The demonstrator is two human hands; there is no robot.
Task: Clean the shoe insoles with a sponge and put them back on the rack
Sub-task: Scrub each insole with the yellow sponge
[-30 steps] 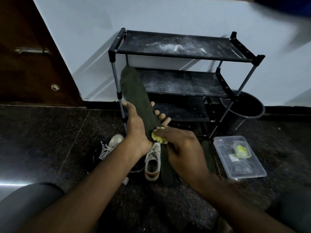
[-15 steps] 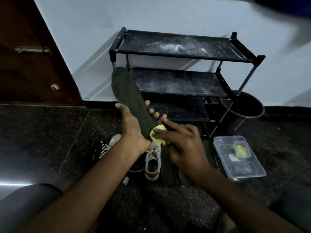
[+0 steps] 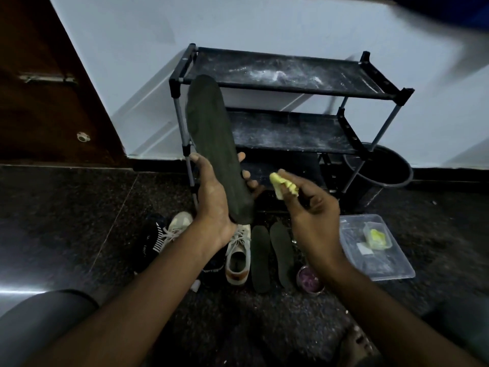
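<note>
A person's left hand point(image 3: 214, 205) grips a dark green insole point(image 3: 211, 144) near its heel end. The thumb is on the near edge and the fingers point(image 3: 246, 174) are curled round the far edge. The insole is long, flat, matte and round-ended. Its long axis runs from the palm up and slightly left.

Just right of those fingers, apart from the insole, the right hand point(image 3: 315, 215) pinches a crumpled yellow sponge point(image 3: 284, 184) in its fingertips. The sponge looks soft and squashed. This hand is the nearer one for any further wiping, which would probably be a short move leftward onto the insole's face.

Below both hands, on the speckled dark floor point(image 3: 79, 213), two more insoles point(image 3: 260, 258) lie side by side, pointing away. Left of them stands a pale laced sneaker point(image 3: 238, 255). To the right is a clear plastic container point(image 3: 381, 250).

Beyond the fingers is a black shoe rack point(image 3: 285, 80) with metal poles and dusty shelves. The held insole's toe overlaps its top left corner. A dark bucket point(image 3: 383, 168) sits beside the rack on the right.
</note>
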